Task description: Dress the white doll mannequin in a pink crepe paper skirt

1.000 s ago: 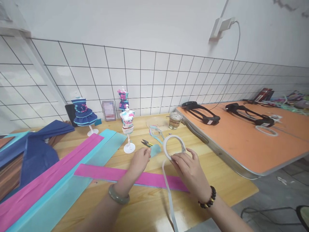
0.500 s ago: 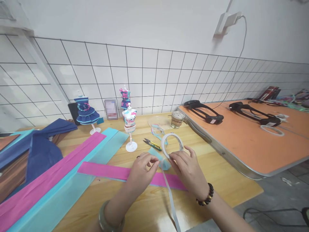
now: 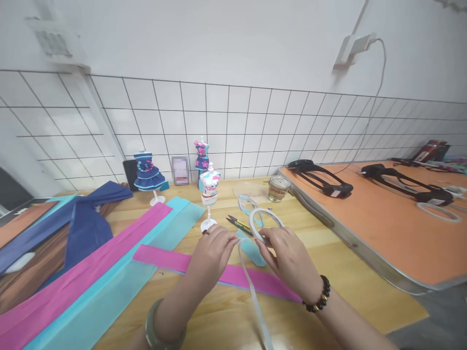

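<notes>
My left hand (image 3: 213, 253) pinches the upper end of a thin white tape strip (image 3: 254, 296), which hangs down toward the table's front edge. In my right hand (image 3: 290, 257) is the white tape roll (image 3: 267, 212), held upright by its lower rim. Below both hands lies a magenta strip (image 3: 251, 278) with a blue edge under it. A small light-blue piece (image 3: 252, 249) rests between the hands. Just behind them are green-and-yellow thread snips (image 3: 239, 224) and a small white dress form (image 3: 209, 189).
Magenta and light-blue strips (image 3: 109, 257) and navy cloth (image 3: 87, 228) cover the left side. Two dressed forms (image 3: 149, 172) stand at the back near a glass (image 3: 278, 188). On the orange table (image 3: 394, 233) lie black headsets (image 3: 323, 180).
The view has shifted, so the scene sits further right and slightly lower. My right fingers have folded in around the roll's rim. My left hand still pinches the strip.
</notes>
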The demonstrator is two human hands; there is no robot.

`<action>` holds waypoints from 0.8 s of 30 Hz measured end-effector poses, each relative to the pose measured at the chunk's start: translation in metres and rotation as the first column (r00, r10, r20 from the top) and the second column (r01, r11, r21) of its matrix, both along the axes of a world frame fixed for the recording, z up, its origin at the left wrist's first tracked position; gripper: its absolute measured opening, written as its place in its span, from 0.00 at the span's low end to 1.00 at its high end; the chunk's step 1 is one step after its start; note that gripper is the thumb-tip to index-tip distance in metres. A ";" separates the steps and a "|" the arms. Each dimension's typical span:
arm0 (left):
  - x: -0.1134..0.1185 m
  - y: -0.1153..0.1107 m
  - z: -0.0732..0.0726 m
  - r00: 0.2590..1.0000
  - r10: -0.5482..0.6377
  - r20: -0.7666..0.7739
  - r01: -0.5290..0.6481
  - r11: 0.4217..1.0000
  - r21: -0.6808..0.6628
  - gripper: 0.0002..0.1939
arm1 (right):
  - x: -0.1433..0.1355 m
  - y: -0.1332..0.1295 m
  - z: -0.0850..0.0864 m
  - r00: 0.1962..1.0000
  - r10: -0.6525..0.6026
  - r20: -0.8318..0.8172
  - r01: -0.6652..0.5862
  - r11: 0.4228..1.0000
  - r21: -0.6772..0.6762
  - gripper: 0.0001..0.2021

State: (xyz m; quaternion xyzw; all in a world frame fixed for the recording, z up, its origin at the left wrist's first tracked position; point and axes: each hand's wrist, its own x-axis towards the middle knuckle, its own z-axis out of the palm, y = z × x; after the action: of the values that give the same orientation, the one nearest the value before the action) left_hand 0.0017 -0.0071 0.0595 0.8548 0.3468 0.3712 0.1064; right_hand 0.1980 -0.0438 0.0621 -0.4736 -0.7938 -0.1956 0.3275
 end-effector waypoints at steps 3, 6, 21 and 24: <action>-0.010 0.007 0.007 0.996 0.088 0.024 -0.088 0.996 -0.008 0.10 | -0.008 0.011 0.009 1.000 0.001 0.018 -0.001 1.000 0.016 0.06; -0.017 0.016 0.008 0.989 0.143 0.037 -0.142 0.990 -0.020 0.10 | -0.016 0.023 0.016 1.000 0.012 0.019 -0.013 0.999 0.041 0.07; -0.029 0.066 -0.020 0.879 0.439 0.183 -0.466 0.873 0.144 0.07 | -0.044 0.096 0.007 0.999 -0.030 -0.012 0.028 0.991 -0.134 0.07; -0.029 0.071 -0.022 0.892 0.411 0.189 -0.441 0.884 0.158 0.07 | -0.045 0.101 0.007 0.999 -0.021 -0.040 0.014 0.986 -0.166 0.08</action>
State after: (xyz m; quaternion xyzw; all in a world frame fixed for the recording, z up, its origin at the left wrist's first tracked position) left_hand -0.0273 0.0635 0.0376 0.7332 0.4790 0.4813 -0.0371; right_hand 0.1528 0.0570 0.0694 -0.5100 -0.7962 -0.1220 0.3017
